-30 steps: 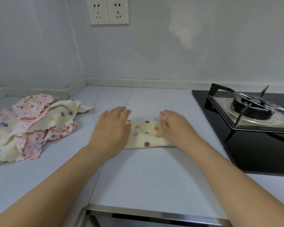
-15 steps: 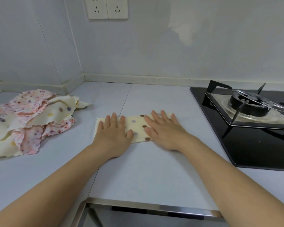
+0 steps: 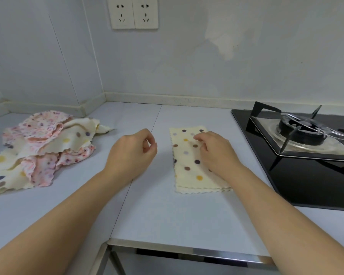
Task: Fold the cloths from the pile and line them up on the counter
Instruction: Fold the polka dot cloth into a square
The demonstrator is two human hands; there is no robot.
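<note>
Reach left for the pile (image 3: 44, 147), nearest the empty, loosely curled left hand (image 3: 130, 153), leaving the right hand (image 3: 216, 153), fingers bent, pinch or mere touch unclear, on the folded cloth (image 3: 189, 161) lying lengthwise front-to-back.

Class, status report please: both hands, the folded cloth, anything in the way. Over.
Left hand loosely curled, empty, beside cloth. Right hand on cloth, fingers curled, grip unclear. Pile at left, stove at right, nothing blocking.

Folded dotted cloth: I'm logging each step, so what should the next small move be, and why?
Probably reach the left hand to the pile for another cloth. The folded dotted cloth lies flat beside the stove, the left hand holds nothing, and the pile holds unfolded cloths.
</note>
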